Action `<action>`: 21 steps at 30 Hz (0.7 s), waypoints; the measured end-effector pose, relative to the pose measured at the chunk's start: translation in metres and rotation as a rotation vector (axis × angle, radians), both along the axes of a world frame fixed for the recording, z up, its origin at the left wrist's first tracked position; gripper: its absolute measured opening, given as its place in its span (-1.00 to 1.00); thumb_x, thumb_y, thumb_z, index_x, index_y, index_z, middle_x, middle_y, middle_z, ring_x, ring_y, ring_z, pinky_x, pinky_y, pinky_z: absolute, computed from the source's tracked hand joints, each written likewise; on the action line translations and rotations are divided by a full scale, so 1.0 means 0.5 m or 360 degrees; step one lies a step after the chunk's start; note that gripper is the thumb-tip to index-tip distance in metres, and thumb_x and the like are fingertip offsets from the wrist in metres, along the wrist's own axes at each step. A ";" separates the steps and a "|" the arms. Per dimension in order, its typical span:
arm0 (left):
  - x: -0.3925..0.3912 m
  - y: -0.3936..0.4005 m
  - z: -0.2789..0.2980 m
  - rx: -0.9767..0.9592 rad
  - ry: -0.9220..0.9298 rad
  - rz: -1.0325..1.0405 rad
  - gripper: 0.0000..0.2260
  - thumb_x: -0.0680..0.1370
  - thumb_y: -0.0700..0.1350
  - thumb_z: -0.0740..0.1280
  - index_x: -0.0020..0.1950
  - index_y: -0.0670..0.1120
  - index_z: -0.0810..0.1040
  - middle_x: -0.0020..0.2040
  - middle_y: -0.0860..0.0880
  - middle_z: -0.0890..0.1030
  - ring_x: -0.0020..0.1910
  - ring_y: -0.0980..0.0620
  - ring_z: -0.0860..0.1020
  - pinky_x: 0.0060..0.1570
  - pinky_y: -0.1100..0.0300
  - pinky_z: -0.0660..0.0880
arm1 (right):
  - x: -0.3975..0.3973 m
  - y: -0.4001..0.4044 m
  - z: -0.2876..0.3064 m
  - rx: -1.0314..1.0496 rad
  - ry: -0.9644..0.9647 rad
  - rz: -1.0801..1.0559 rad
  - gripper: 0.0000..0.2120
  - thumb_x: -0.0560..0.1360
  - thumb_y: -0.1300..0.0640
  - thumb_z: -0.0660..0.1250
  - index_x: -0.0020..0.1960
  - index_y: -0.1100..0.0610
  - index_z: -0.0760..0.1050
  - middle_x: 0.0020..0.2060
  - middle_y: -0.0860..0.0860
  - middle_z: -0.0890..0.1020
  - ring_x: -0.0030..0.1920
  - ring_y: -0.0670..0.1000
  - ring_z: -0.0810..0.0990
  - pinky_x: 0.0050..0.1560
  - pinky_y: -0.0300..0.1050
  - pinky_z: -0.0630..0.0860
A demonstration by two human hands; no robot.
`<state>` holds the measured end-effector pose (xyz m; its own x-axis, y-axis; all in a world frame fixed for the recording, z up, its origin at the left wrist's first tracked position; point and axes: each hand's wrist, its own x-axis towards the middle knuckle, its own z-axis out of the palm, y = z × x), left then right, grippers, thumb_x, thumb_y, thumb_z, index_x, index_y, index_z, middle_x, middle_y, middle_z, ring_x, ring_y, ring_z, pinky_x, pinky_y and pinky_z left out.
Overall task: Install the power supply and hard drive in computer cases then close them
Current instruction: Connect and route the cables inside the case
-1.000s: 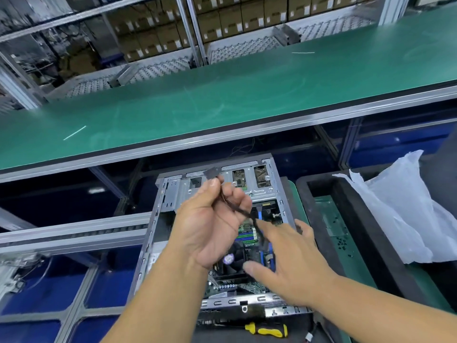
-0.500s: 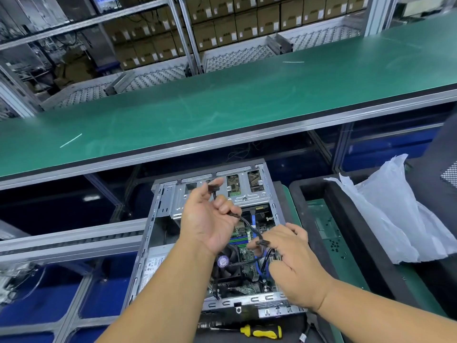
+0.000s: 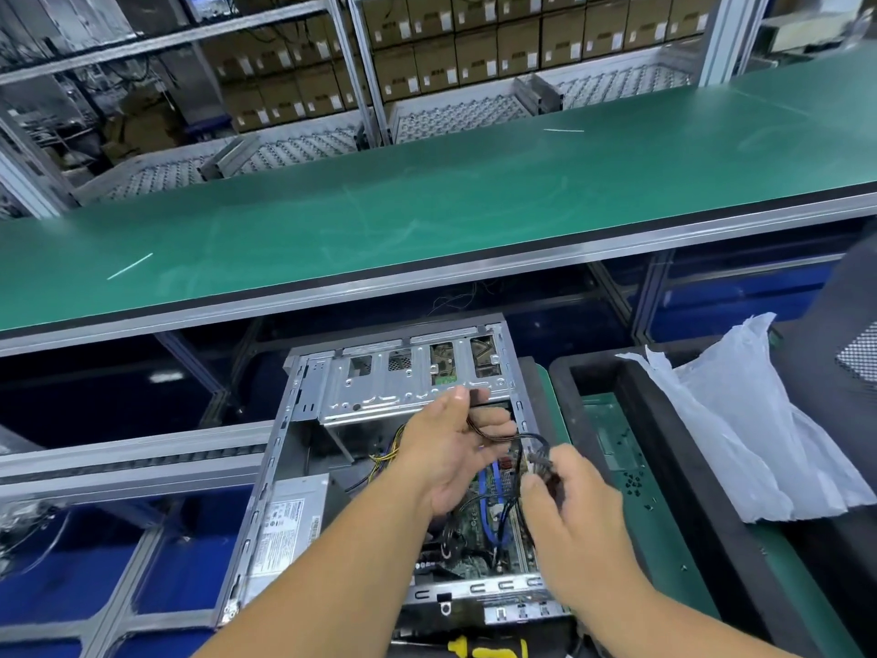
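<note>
In the head view, an open case (image 3: 303, 448) lies on its side below the edge of a long green belt (image 3: 427, 220). The lid is off, so the inside is visible. The power supply (image 3: 284, 529), a grey box with a white label, sits inside the case in its near left corner. The metal drive cage (image 3: 408, 382) fills the far end of the case. Whether a hard drive is in it, I cannot tell. The motherboard (image 3: 479, 529) with blue cables lies on the floor of the case, at the right side.

Both hands are above the case. The left hand (image 3: 451, 458) is raised with the palm toward the camera, and its fingers are curled around a bundle of dark cables (image 3: 515, 439) just in front of the cage. The right hand (image 3: 574, 510) is beside it, to the right and nearer, and its thumb and fingers pinch the black connector (image 3: 541, 460) on the same bundle. The cables make a loop between the two hands.

A screwdriver (image 3: 489, 650) with a yellow handle lies near the bottom edge. To the right of the case stands a black tray (image 3: 664, 467), and a white plastic bag (image 3: 740, 434) lies on its right side.
</note>
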<state>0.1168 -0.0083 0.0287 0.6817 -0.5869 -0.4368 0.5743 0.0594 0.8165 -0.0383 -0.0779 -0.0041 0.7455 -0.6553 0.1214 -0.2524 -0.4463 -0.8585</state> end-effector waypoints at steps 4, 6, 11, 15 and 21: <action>-0.006 -0.009 -0.007 -0.0150 0.0255 0.0021 -0.66 0.74 0.03 0.11 0.17 -0.19 0.54 0.05 -0.24 0.71 0.03 -0.16 0.72 -0.15 0.03 0.66 | -0.015 0.021 -0.018 -0.0295 -0.0014 0.0063 -0.73 0.57 -0.13 0.14 -0.22 -0.11 0.11 -0.25 -0.14 0.31 -0.02 -0.20 0.35 0.01 -0.09 0.30; -0.012 -0.020 -0.014 -0.0138 0.0300 0.0083 -0.68 0.74 0.00 0.13 0.13 -0.21 0.54 0.06 -0.26 0.71 -0.02 -0.15 0.73 -0.24 0.08 0.65 | -0.014 0.019 -0.018 -0.0370 0.0020 0.0104 -0.74 0.57 -0.11 0.15 -0.20 -0.12 0.11 -0.23 -0.19 0.29 -0.01 -0.17 0.35 0.02 -0.01 0.28; -0.016 -0.041 -0.031 0.0037 0.0332 0.0096 -0.70 0.74 -0.03 0.15 0.18 -0.21 0.55 0.04 -0.21 0.73 -0.15 -0.07 0.71 -0.24 0.12 0.62 | -0.012 0.022 -0.010 -0.0519 0.0078 0.0143 -0.75 0.53 -0.09 0.17 -0.21 -0.12 0.11 -0.21 -0.25 0.30 -0.01 -0.12 0.33 0.09 0.08 0.34; -0.004 -0.026 -0.030 0.0003 0.0386 0.0052 -0.68 0.71 0.05 0.19 0.09 -0.14 0.63 -0.14 -0.08 0.70 -0.27 0.02 0.59 -0.22 0.13 0.51 | -0.014 0.019 -0.010 -0.0488 0.0163 0.0092 -0.85 0.54 -0.11 0.12 -0.15 -0.12 0.19 -0.04 -0.22 0.35 0.11 -0.04 0.30 0.07 0.06 0.30; 0.034 0.041 -0.002 -0.0300 0.0288 -0.0044 -0.67 0.69 0.09 0.18 0.08 -0.08 0.64 -0.16 -0.04 0.62 -0.13 -0.03 0.58 -0.12 0.08 0.41 | -0.015 0.019 -0.021 -0.0359 0.0426 -0.0036 -0.81 0.62 -0.13 0.00 0.00 -0.10 0.34 0.21 -0.21 0.24 0.24 -0.12 0.10 0.21 0.04 0.19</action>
